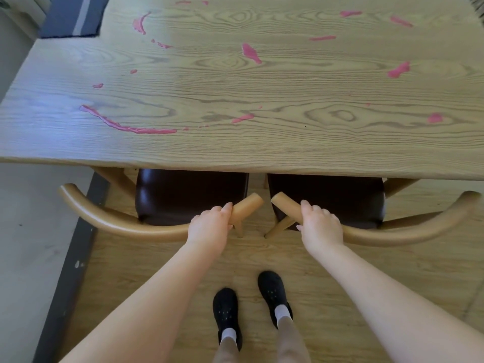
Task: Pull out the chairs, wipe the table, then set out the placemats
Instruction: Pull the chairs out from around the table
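A wood-grain surface (262, 142) streaked with pink smears (125, 124) fills the far view above a plank floor (162, 260). Two chairs with dark padded seats sit tucked under its near edge. The left hand (209, 226) curls its fingers round the left chair (110, 221)'s curved rail; the right hand (319, 224) grips the right chair (419, 226)'s.

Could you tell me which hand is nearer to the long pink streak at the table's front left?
Left. The left hand grips the left chair's rail just below and right of the long pink streak; the right hand is farther right, on the other chair.
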